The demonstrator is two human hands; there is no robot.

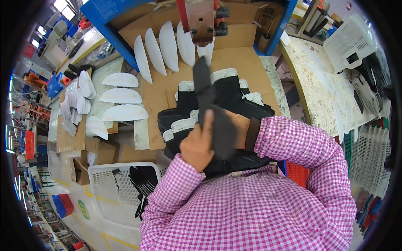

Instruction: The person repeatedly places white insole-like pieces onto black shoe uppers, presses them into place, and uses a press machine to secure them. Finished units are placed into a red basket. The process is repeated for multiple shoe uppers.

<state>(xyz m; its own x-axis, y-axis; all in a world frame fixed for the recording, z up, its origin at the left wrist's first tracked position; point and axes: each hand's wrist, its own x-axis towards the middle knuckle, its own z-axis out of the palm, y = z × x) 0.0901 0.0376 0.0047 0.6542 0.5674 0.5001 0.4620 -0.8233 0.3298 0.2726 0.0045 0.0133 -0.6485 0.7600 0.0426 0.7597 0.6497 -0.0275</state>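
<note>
A long dark piece, blurred and seemingly of soft material, is in front of me, its narrow end toward the press. My left hand grips its left edge, index finger stretched along it. My right hand is at its right side; the piece hides those fingers, so I cannot tell how they close. Beneath both hands lies a spread pile of black pieces with white, stitched-looking ends. Beyond them, white half-moon pads stand in a row on cardboard, one partly behind the press head.
A press head hangs inside a blue frame. More white half-moon pads lie to the left. A white basket with black pieces stands at lower left. On the right are a worktable and stacked baskets.
</note>
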